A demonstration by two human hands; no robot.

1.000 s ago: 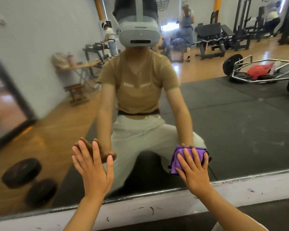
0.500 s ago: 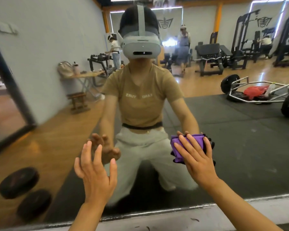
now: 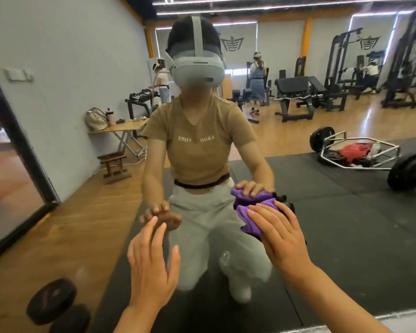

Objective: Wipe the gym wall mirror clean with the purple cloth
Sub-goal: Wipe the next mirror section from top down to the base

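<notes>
The gym wall mirror (image 3: 346, 212) fills almost the whole head view and reflects me kneeling in front of it. My right hand (image 3: 281, 236) presses the bunched purple cloth (image 3: 249, 218) flat against the glass, with its fingers spread and straight over the cloth. The cloth's reflection shows just above it. My left hand (image 3: 151, 265) is raised at the glass to the left with straight fingers, its fingertips at the mirror surface. It holds nothing.
The mirror's lower edge and white sill (image 3: 408, 318) show at the bottom right. In the reflection are a black mat, a hex bar with plates, weight discs at lower left, benches, machines, a folding table and people standing farther back.
My right hand has slid the purple cloth upward on the mirror. My view has tilted up, so the sill has dropped nearly out of frame. My left hand stays raised at the glass.
</notes>
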